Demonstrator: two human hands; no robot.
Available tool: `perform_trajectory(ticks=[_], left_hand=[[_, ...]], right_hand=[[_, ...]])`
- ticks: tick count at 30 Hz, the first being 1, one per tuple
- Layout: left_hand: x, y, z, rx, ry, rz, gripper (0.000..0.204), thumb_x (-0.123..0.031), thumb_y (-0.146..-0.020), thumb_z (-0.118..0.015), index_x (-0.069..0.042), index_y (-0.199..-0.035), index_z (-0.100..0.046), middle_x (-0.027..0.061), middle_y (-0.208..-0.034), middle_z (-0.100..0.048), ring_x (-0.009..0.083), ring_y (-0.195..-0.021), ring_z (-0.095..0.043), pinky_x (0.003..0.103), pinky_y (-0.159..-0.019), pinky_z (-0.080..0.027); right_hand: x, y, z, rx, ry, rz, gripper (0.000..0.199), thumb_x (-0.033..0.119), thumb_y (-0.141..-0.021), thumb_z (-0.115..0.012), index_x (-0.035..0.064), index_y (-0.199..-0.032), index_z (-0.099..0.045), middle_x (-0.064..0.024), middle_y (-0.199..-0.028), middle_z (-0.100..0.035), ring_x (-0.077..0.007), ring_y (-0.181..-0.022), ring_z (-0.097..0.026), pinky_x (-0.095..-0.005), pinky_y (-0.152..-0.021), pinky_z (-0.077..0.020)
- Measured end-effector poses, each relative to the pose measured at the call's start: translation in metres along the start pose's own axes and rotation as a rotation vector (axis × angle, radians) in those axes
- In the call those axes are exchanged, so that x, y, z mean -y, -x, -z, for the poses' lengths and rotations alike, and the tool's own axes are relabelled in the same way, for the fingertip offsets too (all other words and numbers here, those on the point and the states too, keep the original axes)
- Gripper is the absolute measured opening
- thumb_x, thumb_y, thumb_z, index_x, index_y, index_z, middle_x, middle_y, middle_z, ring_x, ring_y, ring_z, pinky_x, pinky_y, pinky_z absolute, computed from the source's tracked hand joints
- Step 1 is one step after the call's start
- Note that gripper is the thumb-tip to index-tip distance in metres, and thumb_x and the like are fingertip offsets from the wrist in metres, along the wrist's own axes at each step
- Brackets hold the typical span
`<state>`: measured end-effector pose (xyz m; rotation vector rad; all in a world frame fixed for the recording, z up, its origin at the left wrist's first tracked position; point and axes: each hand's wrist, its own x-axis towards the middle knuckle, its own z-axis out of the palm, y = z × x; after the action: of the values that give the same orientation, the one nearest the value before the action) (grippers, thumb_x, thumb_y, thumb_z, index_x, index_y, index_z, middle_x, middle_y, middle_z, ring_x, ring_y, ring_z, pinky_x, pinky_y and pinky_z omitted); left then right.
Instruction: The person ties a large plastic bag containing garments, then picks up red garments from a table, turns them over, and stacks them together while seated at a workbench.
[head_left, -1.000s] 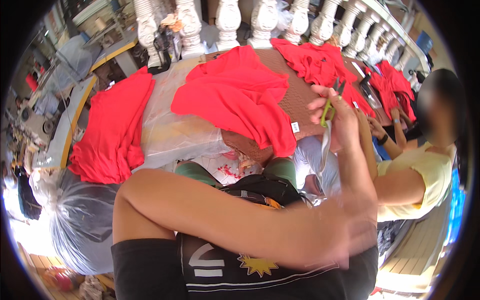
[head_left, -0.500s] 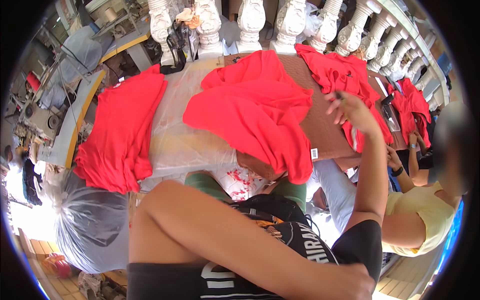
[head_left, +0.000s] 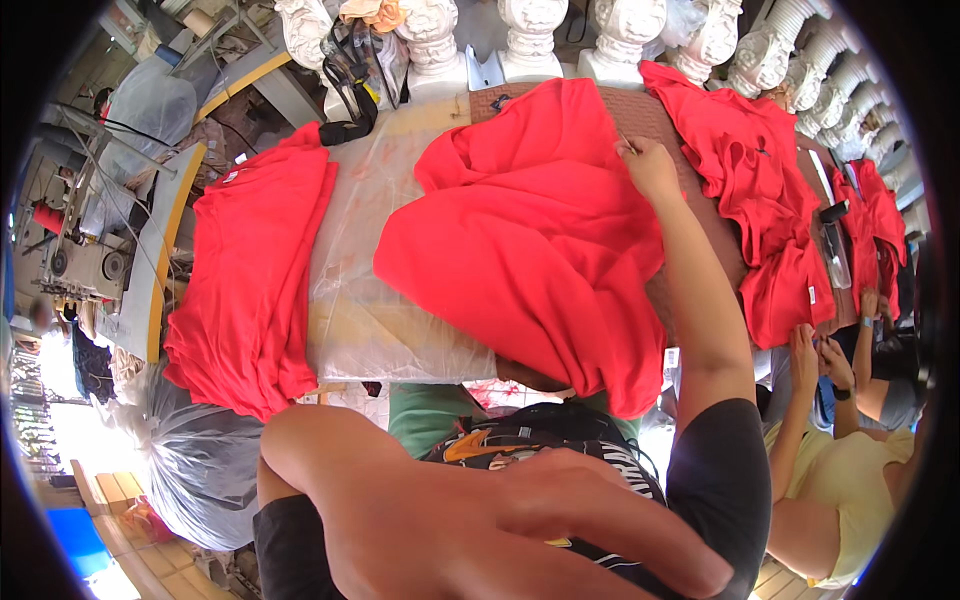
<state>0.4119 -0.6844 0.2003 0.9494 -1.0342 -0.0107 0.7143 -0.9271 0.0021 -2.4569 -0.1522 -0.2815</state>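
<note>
From here, crumpled red cloth [head_left: 520, 240] lies at the worker's twelve o'clock. At one, the right hand [head_left: 650, 167] pinches a slim, pointed tool [head_left: 627, 145]; a slip could nick it. The left hand [head_left: 470, 520] has fingers spread.

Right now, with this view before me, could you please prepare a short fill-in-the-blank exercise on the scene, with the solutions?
1. The person's hand closest to the camera is the ____ one.
2. The right hand is at the edge of the middle cloth, which is ____.
3. The balusters at the top are ____.
4. The co-worker at lower right wears a pale ____ top.

Missing words: left, red, white, yellow.
</note>
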Motion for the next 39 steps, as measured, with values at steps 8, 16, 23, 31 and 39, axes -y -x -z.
perform_trajectory(ticks=[8,16,23,31,39], left_hand=[[0.030,-0.009,0.085,-0.095,-0.535,0.475,0.022,-0.007,-0.081,-0.056,-0.005,-0.101,-0.063,0.0083,-0.111,-0.057,0.0252,-0.112,-0.048,0.036,-0.098,-0.035],[0.195,0.095,0.295,-0.645,-1.514,0.973,0.044,-0.027,-0.078,-0.065,-0.004,-0.115,-0.058,0.0169,-0.116,-0.058,0.0329,-0.109,-0.054,0.038,-0.094,-0.042],[0.098,-0.008,0.297,-0.612,-1.062,0.836,0.046,-0.026,-0.079,-0.070,-0.007,-0.119,-0.057,0.0028,-0.112,-0.060,0.0131,-0.100,-0.054,0.027,-0.087,-0.042],[-0.068,-0.081,0.253,-0.815,-0.753,0.053,0.035,-0.025,-0.088,-0.059,-0.007,-0.117,-0.055,0.0017,-0.104,-0.062,0.0095,-0.090,-0.058,0.023,-0.078,-0.044],[-0.040,0.047,0.167,-0.079,-1.350,0.783,0.036,-0.025,-0.087,-0.057,-0.006,-0.118,-0.056,0.0069,-0.115,-0.059,0.0206,-0.105,-0.056,0.033,-0.089,-0.043]], right_hand=[[-0.046,-0.059,-0.060,-0.310,0.057,-0.185,0.042,0.026,-0.081,-0.061,0.0018,-0.115,-0.058,-0.0189,-0.105,-0.062,-0.0313,-0.093,-0.062,-0.0395,-0.081,-0.0473],[-0.012,-0.040,-0.042,0.230,-0.586,-0.371,0.026,0.018,-0.077,-0.070,0.0026,-0.096,-0.060,-0.0018,-0.063,-0.054,-0.0086,-0.041,-0.041,-0.0261,-0.040,-0.0317],[0.067,-0.026,0.116,0.269,-0.690,-0.177,0.021,0.022,-0.081,-0.069,0.0058,-0.081,-0.057,0.0023,-0.056,-0.049,-0.0070,-0.045,-0.042,-0.0234,-0.041,-0.0328],[0.128,-0.036,0.262,-0.019,-0.342,0.306,0.028,0.031,-0.083,-0.065,0.0057,-0.087,-0.055,0.0026,-0.059,-0.044,-0.0101,-0.055,-0.038,-0.0250,-0.053,-0.0313],[0.050,0.074,0.243,0.693,0.326,0.113,0.031,0.014,-0.074,-0.069,0.0015,-0.102,-0.063,-0.0110,-0.089,-0.065,-0.0212,-0.081,-0.061,-0.0322,-0.076,-0.0474]])
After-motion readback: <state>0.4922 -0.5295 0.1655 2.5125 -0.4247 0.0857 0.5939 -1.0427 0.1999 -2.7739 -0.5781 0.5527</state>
